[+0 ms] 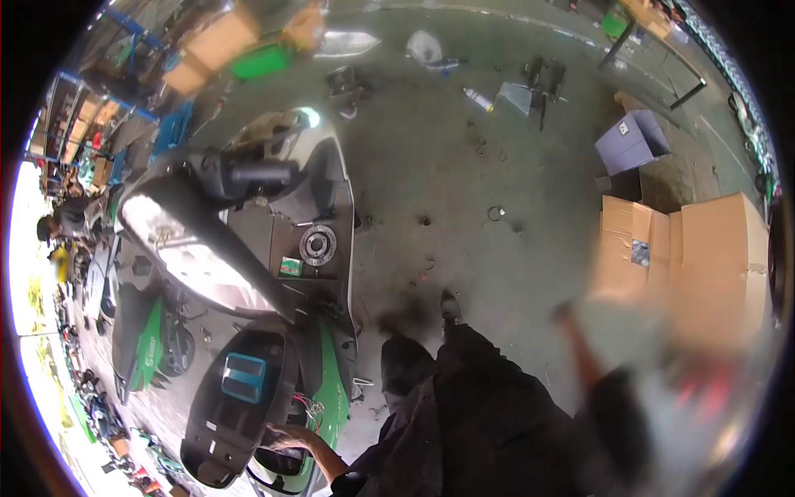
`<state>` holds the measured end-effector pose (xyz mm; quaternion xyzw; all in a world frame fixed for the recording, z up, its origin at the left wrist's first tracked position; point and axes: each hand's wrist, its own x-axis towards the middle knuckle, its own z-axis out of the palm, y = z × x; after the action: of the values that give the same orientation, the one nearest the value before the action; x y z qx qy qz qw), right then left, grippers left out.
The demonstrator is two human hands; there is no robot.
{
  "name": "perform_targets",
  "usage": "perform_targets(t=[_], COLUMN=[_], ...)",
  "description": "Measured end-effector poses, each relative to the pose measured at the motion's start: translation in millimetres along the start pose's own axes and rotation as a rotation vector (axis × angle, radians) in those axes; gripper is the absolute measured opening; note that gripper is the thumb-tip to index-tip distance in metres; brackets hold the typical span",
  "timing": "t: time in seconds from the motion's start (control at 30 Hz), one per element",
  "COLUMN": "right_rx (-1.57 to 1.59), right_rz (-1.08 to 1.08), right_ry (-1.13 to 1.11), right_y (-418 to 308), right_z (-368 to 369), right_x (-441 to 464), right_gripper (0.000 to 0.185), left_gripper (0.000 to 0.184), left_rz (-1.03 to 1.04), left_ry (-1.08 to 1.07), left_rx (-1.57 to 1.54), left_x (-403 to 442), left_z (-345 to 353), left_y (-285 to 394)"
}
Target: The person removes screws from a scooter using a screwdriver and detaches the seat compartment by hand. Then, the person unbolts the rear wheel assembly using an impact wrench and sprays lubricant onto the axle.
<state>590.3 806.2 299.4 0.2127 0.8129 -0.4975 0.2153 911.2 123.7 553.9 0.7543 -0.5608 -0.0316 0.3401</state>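
Left hand at the edge of a scooter's raised seat, right hand out to the side.
The seat [203, 435] stands tipped up at the near left of the scene, a blue panel [243, 378] on its face; the left hand [288, 436] is at its right edge, the fingers touching it, though I cannot tell whether they are clamped on it or only resting there. Just right of the seat, beyond that hand, are loose wires [310, 406] and the scooter's green side panel [333, 377]. The right hand [566, 315] is well apart from the seat, on the right near a cardboard box [625, 269]; it is blurred, so I cannot tell whether its fingers are apart or together. A metal disc [318, 245] lies on the scooter's footboard [286, 240], farther off.
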Motion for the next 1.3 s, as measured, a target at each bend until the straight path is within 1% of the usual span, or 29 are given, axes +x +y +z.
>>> perform_targets(t=[0.07,0.13,0.2,0.27,0.33,0.4,0.43,0.47,0.53,0.57,0.6,0.63,0.67,0.7,0.73,0.77,0.8,0.83,0.87,0.9,0.97,1.03,1.07,1.1,1.13,1.2,1.23,1.27,1.3], right_rx=[-0.088,0.015,0.309,0.202,-0.016,-0.220,-0.248,-0.276,-0.188,-0.107,-0.024,0.094,0.481,0.290,0.102,-0.085,0.071,0.234,0.309,0.311,0.085,0.186,0.398,0.370,0.342,0.000,-0.173,0.211,0.675], right_rz=[-0.080,0.036,0.352,0.351,0.111,-0.197,-0.199,-0.200,0.087,0.145,0.195,0.064,0.232,0.116,0.017,-0.083,0.035,0.178,0.245,0.234,-0.097,0.035,0.335,0.337,0.339,0.087,-0.029,-0.017,0.053], right_ry=[-0.030,-0.041,-0.031,-0.156,-0.284,-0.363,-0.372,-0.380,-0.332,-0.328,-0.325,-0.361,-0.184,-0.100,-0.123,-0.127,-0.048,0.014,0.046,0.032,-0.030,-0.088,-0.116,-0.156,-0.195,-0.178,-0.140,-0.251,-0.365], right_y=[19,3,-59,-95,-108,-129,-144,-168,-254,-261,-261,-281,-324,-346,-300,-252,-274,-308,-330,-346,-334,-372,-415,-391,-363,-291,-259,-256,-247], right_z=[-13,-7,35,74,116,140,143,146,124,114,101,78,72,61,54,47,39,41,43,48,63,75,82,94,105,130,141,131,121], right_x=[5,9,2,12,37,71,84,94,107,124,145,156,161,172,216,260,267,271,276,281,289,290,286,305,326,384,413,442,473], right_gripper=[0.031,0.031,0.030,0.038,0.030,0.027,0.026,0.026,0.024,0.025,0.025,0.030,0.012,0.012,0.011,0.011,0.010,0.010,0.009,0.009,0.009,0.009,0.009,0.015,0.022,0.021,0.021,0.024,0.026], left_gripper=[0.103,0.095,0.091,0.087,0.083,0.080,0.078,0.078,0.047,0.046,0.045,0.044,0.044,0.043,0.041,0.040,0.043,0.043,0.045,0.047,0.052,0.054,0.056,0.057,0.058,0.057,0.058,0.059,0.058], left_rz=[0.085,0.218,0.259,0.286,0.323,0.399,0.469,0.491,0.759,0.895,0.989,1.020,0.993,0.835,0.654,0.544,-0.057,-0.130,-0.205,-0.194,-0.212,-0.149,-0.117,-0.156,-0.075,-0.295,-0.245,-0.187,-0.040], left_ry=[0.084,0.226,0.304,0.342,0.316,0.259,0.258,0.249,0.035,-0.325,-0.623,-0.862,-1.022,-1.058,-1.123,-1.168,-1.220,-1.223,-1.223,-1.272,-1.356,-1.384,-1.400,-1.438,-1.452,-1.355,-1.421,-1.488,-1.549], left_rx=[0.050,0.199,0.372,0.585,0.861,1.225,1.377,1.376,1.424,1.475,1.441,1.344,1.204,0.796,0.305,-0.102,-0.232,-0.283,-0.340,-0.424,-0.520,-0.551,-0.566,-0.583,-0.575,-0.463,-0.335,-0.207,-0.007], left_x=[25,22,15,3,-18,-41,-55,-72,-118,-142,-164,-182,-197,-203,-210,-216,-246,-252,-257,-263,-270,-281,-288,-291,-293,-303,-299,-296,-292], left_z=[26,25,34,51,75,113,134,152,195,213,237,261,282,314,345,375,333,355,375,372,378,383,387,395,415,445,461,471,473], left_y=[-41,-27,-29,-33,-40,-48,-50,-37,8,42,79,120,160,188,216,243,370,403,431,473,529,568,584,588,575,560,535,518,505])
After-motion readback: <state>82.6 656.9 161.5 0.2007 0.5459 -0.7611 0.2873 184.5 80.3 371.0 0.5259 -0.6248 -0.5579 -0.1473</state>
